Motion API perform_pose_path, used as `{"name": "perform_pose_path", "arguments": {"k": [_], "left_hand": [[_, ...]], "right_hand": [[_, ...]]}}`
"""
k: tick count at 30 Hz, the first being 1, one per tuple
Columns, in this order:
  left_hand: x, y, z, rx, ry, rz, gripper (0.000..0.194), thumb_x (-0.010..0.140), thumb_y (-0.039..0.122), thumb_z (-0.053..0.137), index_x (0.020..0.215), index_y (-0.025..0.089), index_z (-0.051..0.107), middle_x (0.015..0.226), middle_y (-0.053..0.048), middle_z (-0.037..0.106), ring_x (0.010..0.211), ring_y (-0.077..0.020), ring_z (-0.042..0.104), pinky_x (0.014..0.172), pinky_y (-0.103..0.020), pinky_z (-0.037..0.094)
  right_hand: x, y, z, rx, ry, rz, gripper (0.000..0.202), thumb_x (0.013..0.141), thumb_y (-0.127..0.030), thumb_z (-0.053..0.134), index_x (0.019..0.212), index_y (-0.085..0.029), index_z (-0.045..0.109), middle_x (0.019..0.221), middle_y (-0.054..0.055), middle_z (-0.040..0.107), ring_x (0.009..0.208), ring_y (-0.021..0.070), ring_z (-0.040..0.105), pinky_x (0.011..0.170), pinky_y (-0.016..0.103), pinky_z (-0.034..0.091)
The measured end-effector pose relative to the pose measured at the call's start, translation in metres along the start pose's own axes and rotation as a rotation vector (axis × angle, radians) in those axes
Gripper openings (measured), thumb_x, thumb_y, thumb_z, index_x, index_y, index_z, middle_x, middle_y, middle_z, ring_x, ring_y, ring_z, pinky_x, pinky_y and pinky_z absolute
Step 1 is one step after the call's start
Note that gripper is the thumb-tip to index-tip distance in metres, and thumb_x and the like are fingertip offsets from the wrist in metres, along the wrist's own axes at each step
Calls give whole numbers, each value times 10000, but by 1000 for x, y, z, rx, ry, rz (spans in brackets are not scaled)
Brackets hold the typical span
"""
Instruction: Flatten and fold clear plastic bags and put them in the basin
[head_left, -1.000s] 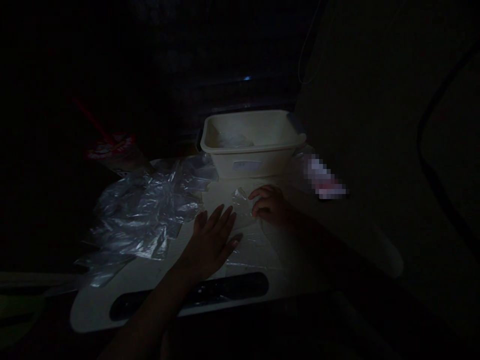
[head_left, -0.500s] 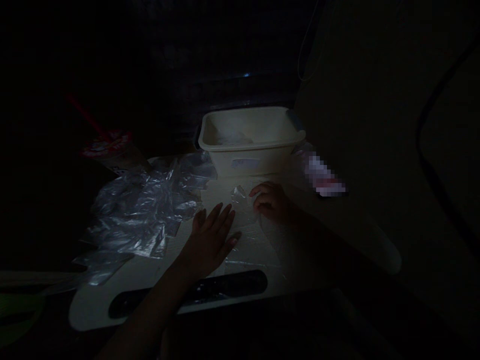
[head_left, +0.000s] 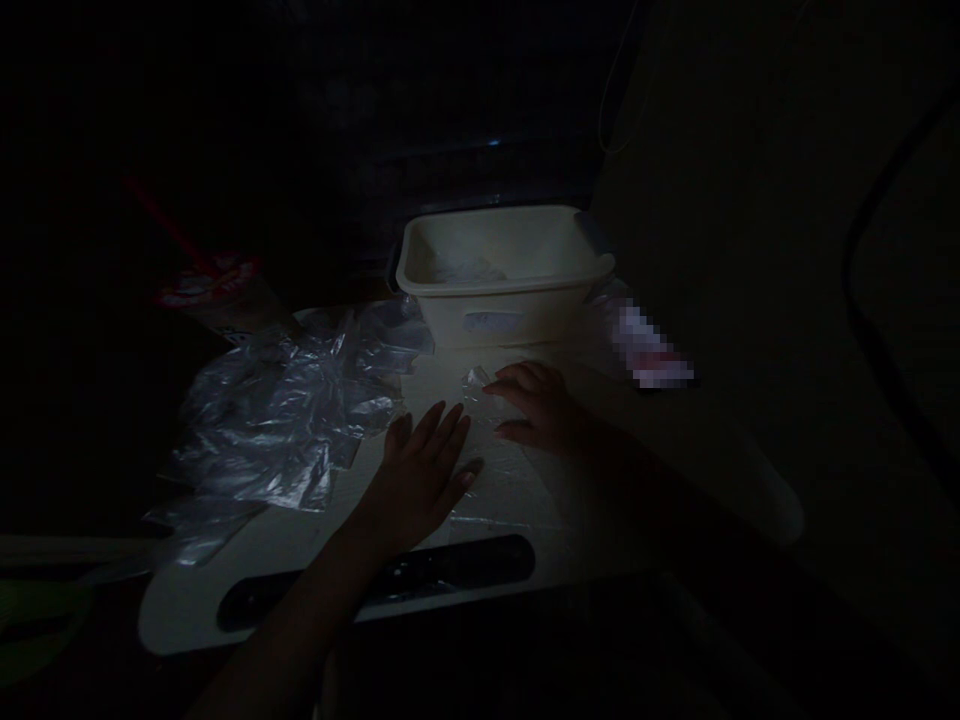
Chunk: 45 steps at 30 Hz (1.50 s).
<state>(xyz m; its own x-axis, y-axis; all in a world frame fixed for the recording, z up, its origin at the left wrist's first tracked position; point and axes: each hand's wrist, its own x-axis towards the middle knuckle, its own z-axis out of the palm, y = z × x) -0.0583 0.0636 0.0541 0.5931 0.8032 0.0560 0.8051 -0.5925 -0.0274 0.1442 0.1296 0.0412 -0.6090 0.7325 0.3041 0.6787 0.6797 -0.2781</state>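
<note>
The scene is very dark. My left hand (head_left: 424, 475) lies flat with its fingers spread on a thin clear plastic sheet or bag (head_left: 499, 490) on the pale board (head_left: 187, 605). My right hand (head_left: 536, 405) is over the upper part of that plastic, thumb and fingers apart, its fingertips beside a small shiny crumpled piece of clear plastic (head_left: 477, 380). Nothing shows between the fingers of my right hand. To the left of my left hand, a heap of clear plastic bags (head_left: 277, 430) spreads over the board.
A cream tub (head_left: 510, 310) with dark handles stands behind my hands, with something whitish inside. At the back left is a cup (head_left: 240, 305) with a red lid and straw. A green object (head_left: 41, 630) sits at the lower left. A dark cable (head_left: 851, 290) hangs at the right.
The fingers of my right hand have opened, and its index finger now reaches further left, toward the small crumpled plastic. My left hand has stayed in place.
</note>
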Motion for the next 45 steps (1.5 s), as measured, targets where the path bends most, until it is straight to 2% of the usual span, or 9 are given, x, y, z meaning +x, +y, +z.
{"name": "perform_pose_path", "arguments": {"k": [7,17,23,30,37,45], "left_hand": [[0,0,1,17,0,3,486,851,379,220,1269,131,203,1346,-100,215,1230,-247,119,935,-495,124],[0,0,1,34,-3,-3,491,850,389,214,1268,132,217,1347,-96,212,1230,-249,118,933,-496,129],[-1,0,0,32,-9,-6,487,849,379,228,1267,129,220,1347,-96,212,1228,-250,125,934,-488,129],[3,1,-3,-7,17,-31,484,853,346,226,1293,172,123,1358,-82,186,1231,-230,123,930,-465,159],[6,1,0,47,13,-33,467,848,364,236,1272,169,219,1349,-105,205,1226,-263,127,908,-485,164],[5,0,0,34,14,-37,465,847,367,244,1271,179,222,1352,-97,199,1229,-253,125,916,-477,161]], "right_hand": [[-1,5,1,29,5,6,518,644,-482,549,1075,-199,501,1086,82,468,1010,238,371,843,378,244],[0,-1,-2,39,15,40,537,612,-431,607,1083,-199,496,1089,76,470,1015,237,372,845,374,252],[0,-1,-1,47,18,37,541,620,-460,590,1084,-201,492,1082,74,476,1004,239,378,838,374,257],[0,-1,0,42,20,28,533,623,-439,592,1087,-197,493,1078,73,477,1000,235,378,838,375,256],[1,1,1,43,6,26,543,619,-456,589,1087,-197,494,1080,80,473,1004,239,379,839,379,260],[0,0,1,49,21,28,541,624,-466,582,1085,-198,495,1080,78,475,995,235,380,833,368,267]]}}
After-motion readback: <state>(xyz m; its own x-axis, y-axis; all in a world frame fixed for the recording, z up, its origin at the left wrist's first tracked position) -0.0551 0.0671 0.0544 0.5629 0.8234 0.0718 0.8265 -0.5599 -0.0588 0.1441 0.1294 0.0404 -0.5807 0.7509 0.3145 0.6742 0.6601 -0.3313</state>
